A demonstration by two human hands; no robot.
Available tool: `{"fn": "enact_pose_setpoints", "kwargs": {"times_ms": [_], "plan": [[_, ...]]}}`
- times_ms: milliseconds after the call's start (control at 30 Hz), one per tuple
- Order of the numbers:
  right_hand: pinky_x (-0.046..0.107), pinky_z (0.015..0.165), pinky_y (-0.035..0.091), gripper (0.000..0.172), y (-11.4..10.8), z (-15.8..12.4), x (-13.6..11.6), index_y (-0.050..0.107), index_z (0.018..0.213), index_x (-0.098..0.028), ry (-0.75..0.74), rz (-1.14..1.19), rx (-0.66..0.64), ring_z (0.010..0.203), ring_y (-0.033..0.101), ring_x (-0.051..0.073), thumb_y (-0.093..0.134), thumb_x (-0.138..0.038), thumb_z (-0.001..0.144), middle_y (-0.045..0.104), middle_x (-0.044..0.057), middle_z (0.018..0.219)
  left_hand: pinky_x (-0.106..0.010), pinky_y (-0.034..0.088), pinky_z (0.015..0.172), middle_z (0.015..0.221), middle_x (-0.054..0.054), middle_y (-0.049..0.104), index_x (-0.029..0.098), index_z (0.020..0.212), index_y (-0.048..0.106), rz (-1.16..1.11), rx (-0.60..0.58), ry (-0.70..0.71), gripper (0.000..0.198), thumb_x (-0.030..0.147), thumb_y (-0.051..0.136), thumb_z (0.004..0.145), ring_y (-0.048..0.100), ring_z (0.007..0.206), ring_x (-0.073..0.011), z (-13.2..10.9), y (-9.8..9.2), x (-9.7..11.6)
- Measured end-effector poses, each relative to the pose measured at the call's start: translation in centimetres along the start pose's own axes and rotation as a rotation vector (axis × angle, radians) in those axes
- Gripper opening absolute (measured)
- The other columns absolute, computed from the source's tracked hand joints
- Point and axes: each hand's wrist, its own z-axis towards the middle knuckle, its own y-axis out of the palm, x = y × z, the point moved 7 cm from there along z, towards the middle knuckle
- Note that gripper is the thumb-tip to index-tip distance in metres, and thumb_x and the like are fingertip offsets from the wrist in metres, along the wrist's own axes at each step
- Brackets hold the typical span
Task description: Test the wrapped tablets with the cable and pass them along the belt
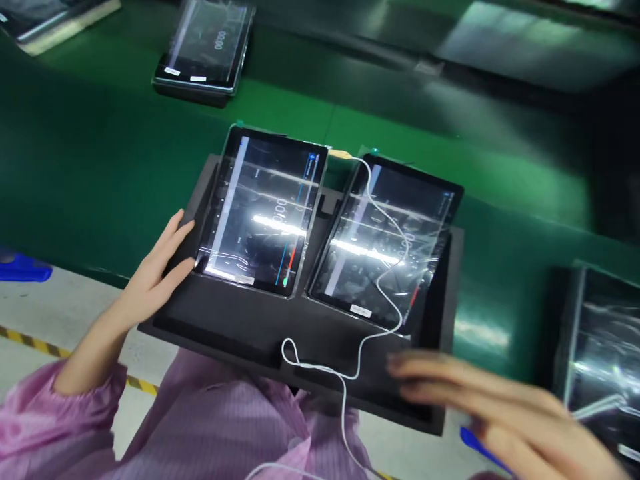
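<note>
My left hand (150,277) grips the left edge of a black foam tray (225,327), its fingertips beside a film-wrapped tablet (255,213). A second wrapped tablet (385,240) lies to the right of the first in the same tray. Across it runs a white cable (377,283), which has a yellow-tipped connector (341,155) at the far end and loops down past the tray's near edge. My right hand (480,407), blurred by motion, hangs spread above the tray's near right corner, holding nothing.
The tray sits above a green conveyor belt (125,167). More wrapped tablets lie on it at the far side (203,47) and the right (600,360). Blue objects (23,267) lie at the left, above a grey floor (65,310) with yellow-black tape. Pink smock sleeves (30,413) show below.
</note>
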Motion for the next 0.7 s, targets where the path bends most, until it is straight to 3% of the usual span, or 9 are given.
{"fn": "enact_pose_setpoints", "kwargs": {"times_ms": [67,133,200,300,367,500,700], "plan": [[0.029,0.07,0.065,0.027,-1.4,3.2,0.0,0.08,0.096,-0.033,-0.075,-0.144,-0.034,0.082,0.079,0.023,0.055,-0.039,0.104,0.081,0.004,0.093,-0.059,0.028,0.129,0.172,0.012,0.024,0.055,0.159,0.028,0.037,0.021,-0.041,0.06,0.051,0.049,0.103,0.024,0.159,-0.0306,-2.9,0.1,-0.2],[0.024,0.068,0.059,0.028,-2.7,7.9,1.0,0.078,0.088,-0.027,-0.072,-0.256,0.016,0.078,0.077,0.018,0.057,-0.039,0.103,0.081,0.005,0.089,-0.06,0.032,0.127,0.171,0.013,0.025,0.055,0.159,0.026,0.088,0.048,-0.073,0.062,0.049,0.049,0.103,0.029,0.157,-0.0318,-5.2,0.5,-0.4],[0.025,0.076,0.056,0.033,-3.2,13.1,2.0,0.079,0.095,-0.018,-0.074,-0.343,0.092,0.085,0.075,0.017,0.056,-0.042,0.103,0.08,0.008,0.093,-0.061,0.038,0.124,0.172,0.013,0.024,0.055,0.16,0.024,0.138,0.086,-0.081,0.064,0.047,0.05,0.101,0.033,0.155,-0.0341,-6.5,1.0,-0.3],[0.032,0.095,0.05,0.046,-1.8,20.2,4.1,0.074,0.119,-0.007,-0.056,-0.518,0.056,0.112,0.069,0.021,0.043,-0.038,0.107,0.076,0.016,0.118,-0.061,0.043,0.121,0.172,0.01,0.024,0.053,0.161,0.023,0.18,0.157,-0.038,0.067,0.043,0.051,0.1,0.039,0.153,-0.0361,-7.2,1.6,0.1],[0.037,0.103,0.048,0.044,-0.2,23.7,5.5,0.07,0.128,-0.006,-0.084,-0.576,-0.021,0.121,0.066,0.025,0.042,-0.032,0.106,0.072,0.017,0.128,-0.061,0.043,0.122,0.172,0.006,0.028,0.051,0.161,0.024,0.191,0.193,0.002,0.068,0.039,0.052,0.101,0.042,0.151,-0.0365,-7.2,1.7,0.3],[0.047,0.101,0.054,0.031,2.0,27.1,7.8,0.075,0.121,-0.015,-0.168,-0.614,-0.135,0.113,0.072,0.031,0.053,-0.022,0.1,0.076,0.014,0.121,-0.06,0.044,0.121,0.172,0.0,0.028,0.047,0.163,0.024,0.189,0.192,0.056,0.072,0.034,0.056,0.1,0.043,0.15,-0.0372,-7.1,1.7,0.3],[0.045,0.1,0.056,0.026,1.8,28.0,9.6,0.079,0.11,-0.021,-0.167,-0.54,-0.119,0.108,0.074,0.03,0.057,-0.026,0.097,0.079,0.009,0.114,-0.063,0.044,0.118,0.172,-0.007,0.028,0.042,0.163,0.026,0.179,0.169,0.091,0.072,0.035,0.059,0.099,0.041,0.151,-0.0405,-7.1,1.8,0.3]]}}
